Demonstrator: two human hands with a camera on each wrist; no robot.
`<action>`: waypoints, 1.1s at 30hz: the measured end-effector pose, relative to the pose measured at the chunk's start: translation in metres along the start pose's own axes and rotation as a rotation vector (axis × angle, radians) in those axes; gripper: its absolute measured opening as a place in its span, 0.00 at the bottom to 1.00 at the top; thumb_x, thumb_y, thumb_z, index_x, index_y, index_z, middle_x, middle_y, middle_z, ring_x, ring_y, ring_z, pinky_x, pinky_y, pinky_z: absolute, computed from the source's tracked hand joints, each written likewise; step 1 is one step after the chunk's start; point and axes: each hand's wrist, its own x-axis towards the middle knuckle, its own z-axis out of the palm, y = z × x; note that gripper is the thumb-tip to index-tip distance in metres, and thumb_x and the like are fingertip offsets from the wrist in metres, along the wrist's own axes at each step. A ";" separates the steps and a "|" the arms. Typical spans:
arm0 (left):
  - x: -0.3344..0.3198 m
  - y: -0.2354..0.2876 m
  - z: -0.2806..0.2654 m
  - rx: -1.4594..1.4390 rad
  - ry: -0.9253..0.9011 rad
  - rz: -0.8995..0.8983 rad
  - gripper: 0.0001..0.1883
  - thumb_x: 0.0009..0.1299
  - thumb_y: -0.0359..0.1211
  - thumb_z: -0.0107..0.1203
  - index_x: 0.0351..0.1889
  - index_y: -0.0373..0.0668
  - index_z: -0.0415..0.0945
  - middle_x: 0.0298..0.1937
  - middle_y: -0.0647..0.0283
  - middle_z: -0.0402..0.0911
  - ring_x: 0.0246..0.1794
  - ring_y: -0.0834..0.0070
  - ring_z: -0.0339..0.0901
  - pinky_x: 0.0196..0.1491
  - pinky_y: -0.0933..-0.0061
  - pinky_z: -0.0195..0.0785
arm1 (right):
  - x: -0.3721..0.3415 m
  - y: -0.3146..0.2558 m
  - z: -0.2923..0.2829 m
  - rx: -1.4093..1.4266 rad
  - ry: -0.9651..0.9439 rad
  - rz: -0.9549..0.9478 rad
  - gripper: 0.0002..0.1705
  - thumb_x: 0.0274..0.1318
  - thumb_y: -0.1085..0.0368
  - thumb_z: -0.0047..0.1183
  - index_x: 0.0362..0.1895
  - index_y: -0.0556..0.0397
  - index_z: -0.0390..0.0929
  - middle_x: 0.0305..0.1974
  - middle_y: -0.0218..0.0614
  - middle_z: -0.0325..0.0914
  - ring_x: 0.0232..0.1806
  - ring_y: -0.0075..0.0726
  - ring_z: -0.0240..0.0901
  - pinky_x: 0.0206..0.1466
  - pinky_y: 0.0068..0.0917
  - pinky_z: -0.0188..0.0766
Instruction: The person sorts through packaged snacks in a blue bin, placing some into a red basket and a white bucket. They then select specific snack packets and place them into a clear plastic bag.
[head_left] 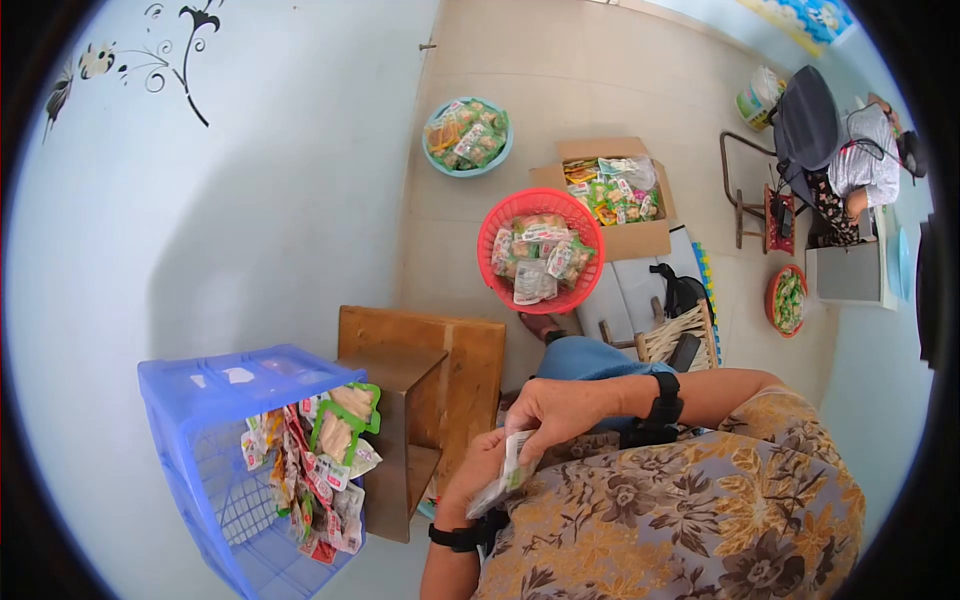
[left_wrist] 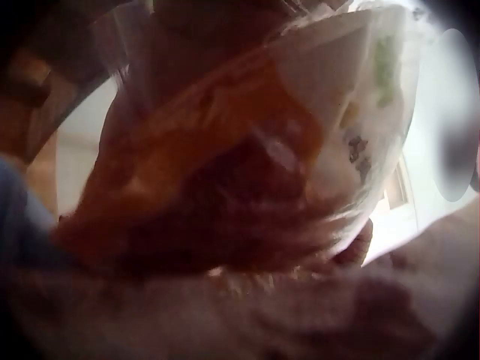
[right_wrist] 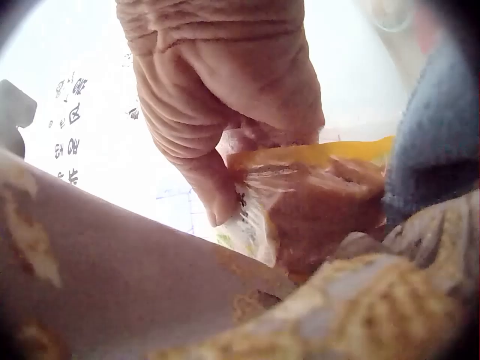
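Both hands meet at a clear-and-white food packet [head_left: 508,472] in front of the patterned shirt. The right hand [head_left: 562,408] pinches its upper end between thumb and fingers; in the right wrist view, that hand [right_wrist: 225,82] grips the corner of the packet [right_wrist: 322,202], which has a yellow edge and brownish contents. Against the packet's other side, the left hand [head_left: 474,470] holds it from below. The packet [left_wrist: 247,157] fills most of the left wrist view, dark and blurred, and the left fingers are mostly hidden there.
A blue basket [head_left: 170,400] with packets lies left of a wooden stool [head_left: 470,370]. Ahead are a red basket [head_left: 490,270], a light-blue basin [head_left: 428,150] and a carton [head_left: 640,240], all holding packets. Another person [head_left: 870,160] sits at right beside a small red basket [head_left: 774,312].
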 end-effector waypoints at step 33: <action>0.112 -0.093 -0.066 -0.666 0.340 -0.122 0.11 0.80 0.36 0.47 0.47 0.36 0.73 0.50 0.51 0.80 0.52 0.61 0.80 0.51 0.61 0.76 | 0.033 0.231 -0.303 -0.490 1.066 0.281 0.17 0.54 0.71 0.60 0.49 0.56 0.80 0.36 0.41 0.84 0.37 0.44 0.81 0.44 0.38 0.76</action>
